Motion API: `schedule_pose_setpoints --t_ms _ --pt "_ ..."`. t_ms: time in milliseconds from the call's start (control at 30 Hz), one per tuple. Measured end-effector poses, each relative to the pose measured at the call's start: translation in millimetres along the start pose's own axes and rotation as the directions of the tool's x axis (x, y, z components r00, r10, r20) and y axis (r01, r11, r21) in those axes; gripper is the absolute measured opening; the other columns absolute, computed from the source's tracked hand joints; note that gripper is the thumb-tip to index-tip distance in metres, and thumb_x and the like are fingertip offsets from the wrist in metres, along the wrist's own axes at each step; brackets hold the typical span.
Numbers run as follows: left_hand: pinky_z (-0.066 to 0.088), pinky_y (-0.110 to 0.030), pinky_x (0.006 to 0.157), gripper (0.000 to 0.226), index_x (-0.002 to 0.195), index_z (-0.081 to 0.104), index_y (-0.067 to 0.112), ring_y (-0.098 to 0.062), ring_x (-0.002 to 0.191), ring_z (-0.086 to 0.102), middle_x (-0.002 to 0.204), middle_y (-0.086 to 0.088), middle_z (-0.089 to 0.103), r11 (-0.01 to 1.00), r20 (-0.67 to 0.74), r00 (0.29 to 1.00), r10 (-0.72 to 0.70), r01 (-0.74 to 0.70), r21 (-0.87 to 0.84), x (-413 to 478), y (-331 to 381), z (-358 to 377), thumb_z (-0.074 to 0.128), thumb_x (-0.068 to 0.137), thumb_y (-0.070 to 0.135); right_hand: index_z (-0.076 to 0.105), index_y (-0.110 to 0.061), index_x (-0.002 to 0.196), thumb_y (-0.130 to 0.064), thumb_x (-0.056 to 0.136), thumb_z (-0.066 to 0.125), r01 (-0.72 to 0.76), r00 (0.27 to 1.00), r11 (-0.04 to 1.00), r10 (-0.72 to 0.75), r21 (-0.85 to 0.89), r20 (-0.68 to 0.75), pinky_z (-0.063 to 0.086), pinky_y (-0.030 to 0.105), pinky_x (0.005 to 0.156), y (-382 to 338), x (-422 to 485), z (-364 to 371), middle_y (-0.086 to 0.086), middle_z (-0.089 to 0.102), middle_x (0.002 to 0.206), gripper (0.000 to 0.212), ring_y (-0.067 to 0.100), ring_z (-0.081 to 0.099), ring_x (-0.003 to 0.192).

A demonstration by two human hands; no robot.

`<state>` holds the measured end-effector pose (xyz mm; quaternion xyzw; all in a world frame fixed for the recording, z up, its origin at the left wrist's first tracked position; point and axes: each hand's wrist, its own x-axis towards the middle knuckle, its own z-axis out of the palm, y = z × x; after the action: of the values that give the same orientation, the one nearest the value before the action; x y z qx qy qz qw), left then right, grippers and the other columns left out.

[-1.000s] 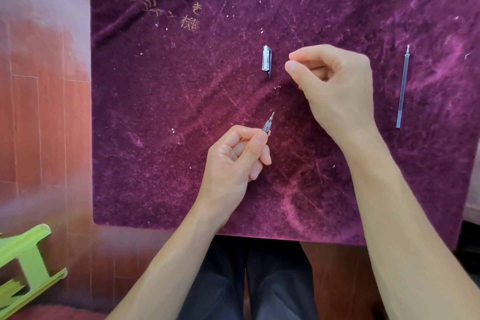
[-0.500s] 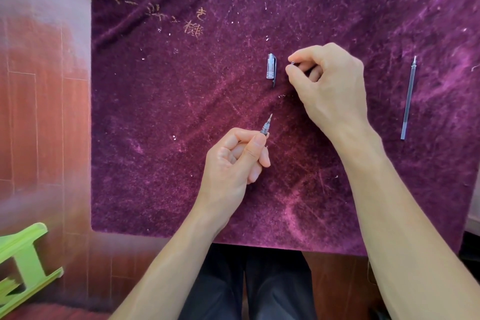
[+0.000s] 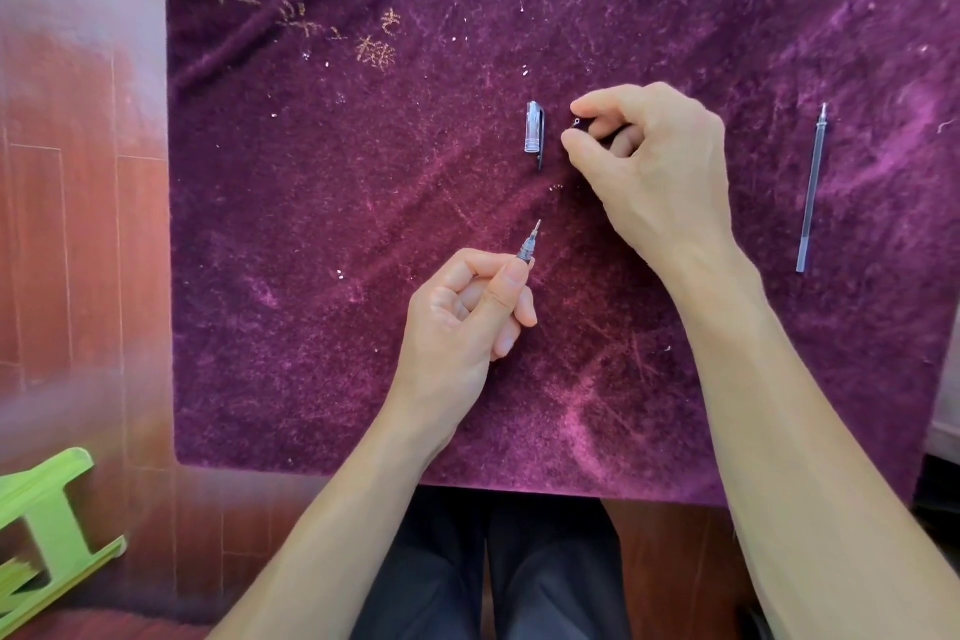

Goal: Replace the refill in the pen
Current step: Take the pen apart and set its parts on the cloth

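My left hand is closed around the pen, and only its thin metal tip end sticks out, pointing up and right. The rest of the pen is hidden in the fist. My right hand pinches a small dark pen piece between thumb and forefinger, low over the cloth. Just left of those fingertips lies the clear pen cap with its dark clip, not touching them. A long thin refill lies alone on the cloth to the far right, its tip pointing away from me.
Everything lies on a purple velvet cloth with gold embroidery at its far left corner. Reddish wooden floor runs along the left. A green plastic stool sits at the lower left. My legs show below the cloth's near edge.
My right hand has curled its fingers tighter, and the small dark piece now shows at the fingertips beside the cap. My left hand has held the pen steady.
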<state>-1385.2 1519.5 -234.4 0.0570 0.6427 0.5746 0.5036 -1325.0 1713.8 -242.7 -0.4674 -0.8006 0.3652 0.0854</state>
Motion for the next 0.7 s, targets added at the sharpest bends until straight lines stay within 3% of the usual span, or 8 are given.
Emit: schedule_pose_setpoints --t_ms 133,267,433,567,700 --pt "0.042 -0.019 0.054 0.018 0.100 0.068 0.012 -0.006 0.050 0.046 0.072 -0.001 0.067 1.000 0.006 1.000 0.004 -0.004 0.004 -1.0 -0.9 2.2 0.062 0.101 0.029 0.079 -0.025 0.118 -0.025 0.090 0.079 -0.020 1.000 0.996 0.021 0.082 -0.008 0.046 0.004 0.068 -2.5 -10.0 -9.5 -0.004 0.074 0.097 0.028 0.002 0.057 0.059" --pt "0.042 -0.017 0.053 0.021 0.100 0.068 0.010 -0.006 0.050 0.046 0.072 -0.001 0.067 1.000 0.014 1.000 0.008 -0.008 0.014 -5.2 -1.4 4.7 0.062 0.101 0.030 0.080 -0.025 0.115 -0.025 0.090 0.082 -0.060 0.996 0.962 0.075 0.265 -0.047 0.053 0.017 0.069 -7.4 -38.5 -22.7 -0.003 0.076 0.091 0.025 0.007 0.059 0.063" --pt "0.042 -0.017 0.053 0.024 0.103 0.067 0.006 -0.007 0.049 0.046 0.073 -0.003 0.067 1.000 0.028 1.000 0.000 0.000 0.011 -15.1 -4.4 7.2 0.062 0.101 0.030 0.082 -0.019 0.110 -0.020 0.091 0.085 -0.150 0.985 0.868 0.170 0.472 0.002 0.053 0.012 0.068 -6.3 -87.2 -24.7 -0.012 0.073 0.080 0.019 -0.003 0.061 0.064" --pt "0.041 -0.018 0.052 0.018 0.100 0.068 0.011 -0.007 0.049 0.046 0.073 -0.004 0.067 1.000 0.045 0.999 -0.002 0.001 0.019 -23.4 -7.3 7.5 0.061 0.102 0.028 0.084 -0.023 0.107 -0.021 0.095 0.082 -0.225 0.971 0.800 0.229 0.557 0.063 0.055 0.015 0.071 -1.0 -117.0 -18.2 -0.012 0.078 0.083 0.012 -0.004 0.066 0.070" --pt "0.040 -0.019 0.050 0.024 0.104 0.065 0.003 -0.007 0.048 0.046 0.072 -0.004 0.066 1.000 0.040 0.999 -0.010 0.009 0.021 -31.3 -11.9 7.3 0.062 0.102 0.026 0.084 -0.029 0.106 -0.025 0.101 0.075 -0.287 0.957 0.738 0.249 0.611 0.150 0.051 0.010 0.066 2.5 -135.9 -12.3 -0.019 0.080 0.086 0.011 -0.006 0.065 0.068"
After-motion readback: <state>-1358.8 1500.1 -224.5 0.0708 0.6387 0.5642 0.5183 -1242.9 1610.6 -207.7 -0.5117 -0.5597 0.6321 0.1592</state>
